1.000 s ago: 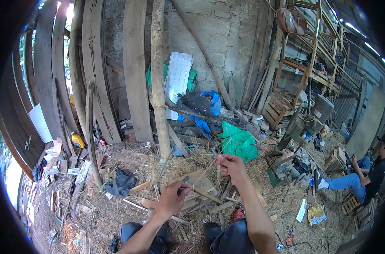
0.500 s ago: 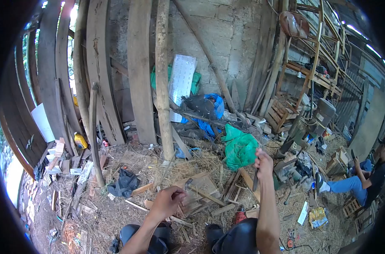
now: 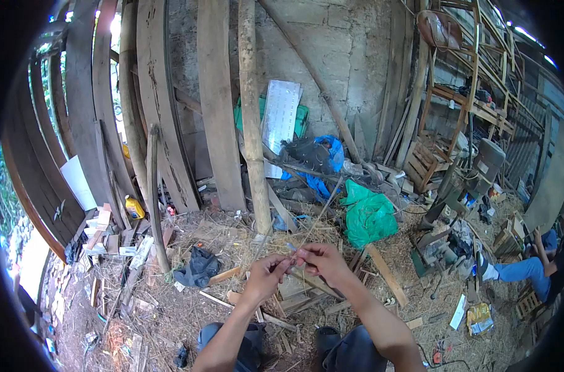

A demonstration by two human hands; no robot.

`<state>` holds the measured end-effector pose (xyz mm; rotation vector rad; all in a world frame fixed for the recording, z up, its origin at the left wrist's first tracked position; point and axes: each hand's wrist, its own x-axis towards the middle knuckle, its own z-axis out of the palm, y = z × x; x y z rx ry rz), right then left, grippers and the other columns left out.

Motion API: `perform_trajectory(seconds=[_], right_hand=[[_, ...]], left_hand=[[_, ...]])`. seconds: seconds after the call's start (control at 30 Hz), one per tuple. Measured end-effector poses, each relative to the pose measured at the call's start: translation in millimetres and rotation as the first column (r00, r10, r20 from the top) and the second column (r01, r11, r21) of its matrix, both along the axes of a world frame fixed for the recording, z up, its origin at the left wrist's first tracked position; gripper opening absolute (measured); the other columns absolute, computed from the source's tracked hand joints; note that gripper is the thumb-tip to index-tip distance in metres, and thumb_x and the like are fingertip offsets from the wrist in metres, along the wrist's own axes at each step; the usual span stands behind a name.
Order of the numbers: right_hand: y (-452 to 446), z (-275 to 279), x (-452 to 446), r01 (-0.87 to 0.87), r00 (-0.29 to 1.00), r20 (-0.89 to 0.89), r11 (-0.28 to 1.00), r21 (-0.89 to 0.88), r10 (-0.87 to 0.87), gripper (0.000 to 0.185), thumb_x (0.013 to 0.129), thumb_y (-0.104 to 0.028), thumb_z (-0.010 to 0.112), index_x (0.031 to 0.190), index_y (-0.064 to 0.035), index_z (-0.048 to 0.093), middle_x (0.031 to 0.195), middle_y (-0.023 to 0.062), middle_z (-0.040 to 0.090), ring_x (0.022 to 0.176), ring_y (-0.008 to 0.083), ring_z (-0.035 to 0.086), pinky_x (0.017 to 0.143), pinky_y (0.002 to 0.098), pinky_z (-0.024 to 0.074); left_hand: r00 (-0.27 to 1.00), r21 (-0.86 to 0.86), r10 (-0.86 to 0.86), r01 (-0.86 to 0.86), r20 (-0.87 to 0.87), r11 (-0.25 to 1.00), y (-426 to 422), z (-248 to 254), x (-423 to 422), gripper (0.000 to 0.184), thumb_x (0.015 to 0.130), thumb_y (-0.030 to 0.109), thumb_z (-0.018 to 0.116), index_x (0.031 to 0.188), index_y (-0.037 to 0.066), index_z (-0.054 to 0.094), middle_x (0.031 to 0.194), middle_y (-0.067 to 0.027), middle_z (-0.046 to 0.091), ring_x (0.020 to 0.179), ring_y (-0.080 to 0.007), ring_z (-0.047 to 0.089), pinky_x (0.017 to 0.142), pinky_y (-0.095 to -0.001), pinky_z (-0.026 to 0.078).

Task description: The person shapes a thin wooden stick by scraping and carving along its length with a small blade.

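Note:
Both my hands are together in front of my knees, above the littered ground. My left hand (image 3: 268, 277) is closed, thumb and fingers pinched on something too small to make out. Its fingertips meet those of my right hand (image 3: 324, 263), which is closed too, with its knuckles facing up. A thin greyish strip (image 3: 324, 211) rises from the right fingertips, slanting up and to the right; its kind is unclear. A small pale-blue bit (image 3: 291, 247) shows just above the fingertips. The fingers hide whatever lies between the hands.
A green plastic bag (image 3: 370, 217) lies ahead to the right, past a wooden pole (image 3: 252, 124). A black bag (image 3: 197, 268) and a yellow bottle (image 3: 134, 207) are on the left. Wood scraps and straw cover the ground. A seated person (image 3: 524, 276) is at far right.
My right hand has come down and left from its raised position to meet my left hand. The dark slim bar it held no longer shows clearly. The view has shifted slightly right-to-left.

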<state>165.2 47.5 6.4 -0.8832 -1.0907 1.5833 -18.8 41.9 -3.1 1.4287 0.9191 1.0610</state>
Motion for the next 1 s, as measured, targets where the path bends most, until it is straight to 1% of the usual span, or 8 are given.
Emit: perform_trajectory(seconds=[0.1,0.17,0.37,0.47,0.63,0.73,0.93,1.0], right_hand=[[4,0,15,0.004,1.0,0.013,0.999,-0.035,-0.004,0.018,0.091,-0.012,0.06,0.098,0.0049,0.062,0.077,0.0062,0.063,0.05,0.006,0.042,0.044,0.0193,0.0309],[11,-2,33,0.221,0.975,0.015,0.975,0.002,-0.221,0.017,0.091,-0.013,0.06,0.095,0.0033,0.063,0.076,0.0047,0.061,0.05,0.0058,0.041,0.044,0.0204,0.0294],[2,4,42,0.186,0.982,-0.014,0.983,-0.006,-0.186,0.02,0.091,-0.017,0.061,0.097,0.0016,0.064,0.074,0.001,0.059,0.05,0.0049,0.04,0.043,0.0208,0.0269],[-9,9,19,-0.011,0.996,0.086,1.0,-0.026,0.014,0.017,0.09,-0.015,0.062,0.096,0.0007,0.065,0.077,0.0031,0.062,0.052,0.0053,0.042,0.044,0.0203,0.0297],[2,7,32,0.092,0.996,-0.011,0.992,-0.086,-0.093,0.019,0.09,-0.015,0.062,0.098,0.0015,0.065,0.077,0.0022,0.061,0.051,0.0046,0.041,0.044,0.02,0.0287],[11,12,58,0.255,0.964,-0.06,0.964,-0.077,-0.259,0.024,0.091,-0.017,0.06,0.103,0.0035,0.062,0.076,0.0004,0.058,0.05,0.0047,0.037,0.044,0.0203,0.0257],[9,10,65,0.253,0.965,-0.063,0.967,-0.027,-0.255,0.022,0.091,-0.017,0.06,0.101,0.0026,0.063,0.074,0.0001,0.057,0.051,0.0047,0.038,0.044,0.02,0.0275],[6,9,56,0.208,0.978,-0.01,0.978,-0.035,-0.208,0.021,0.091,-0.016,0.059,0.102,0.0019,0.063,0.073,-0.0002,0.056,0.051,0.0043,0.038,0.045,0.0198,0.0272]], left_hand=[[0.998,-0.023,-0.062,0.061,-0.02,0.998,-1,-4,-1,0.018,0.094,0.016,0.057,0.099,0.001,0.064,0.076,-0.0005,0.06,0.061,-0.0053,0.051,0.056,-0.0199,0.042],[0.995,-0.033,-0.094,0.093,-0.017,0.995,-6,-4,-2,0.017,0.094,0.016,0.057,0.099,0.001,0.064,0.076,-0.0005,0.06,0.062,-0.0051,0.051,0.056,-0.0199,0.042],[0.992,-0.056,-0.117,0.114,-0.054,0.992,-10,-3,-1,0.018,0.094,0.017,0.057,0.099,0.001,0.064,0.075,0.0009,0.059,0.063,-0.0046,0.051,0.058,-0.0196,0.042],[0.992,-0.12,-0.128,0.129,0.016,0.984,-6,-2,-3,0.019,0.094,0.019,0.057,0.1,0.002,0.064,0.075,0.0015,0.059,0.064,-0.0045,0.051,0.059,-0.0193,0.042],[0.981,-0.181,-0.174,0.186,0.082,0.966,-8,-2,-9,0.021,0.094,0.021,0.058,0.1,0.002,0.064,0.076,0.001,0.058,0.065,-0.0048,0.051,0.06,-0.0194,0.042],[0.977,-0.204,-0.213,0.215,0.032,0.955,-11,0,-11,0.022,0.094,0.021,0.057,0.1,0.001,0.063,0.077,0.0003,0.058,0.066,-0.0054,0.052,0.06,-0.0202,0.043],[0.967,-0.18,-0.249,0.238,-0.043,0.954,-10,-3,-12,0.021,0.095,0.018,0.055,0.101,-0.001,0.063,0.076,-0.0004,0.06,0.065,-0.0067,0.052,0.06,-0.0215,0.044],[0.956,0.026,-0.07,0.08,-0.284,0.996,-12,-1,-11,0.019,0.094,0.016,0.055,0.1,0.0,0.064,0.075,-0.0014,0.061,0.064,-0.0068,0.053,0.059,-0.0217,0.043]])
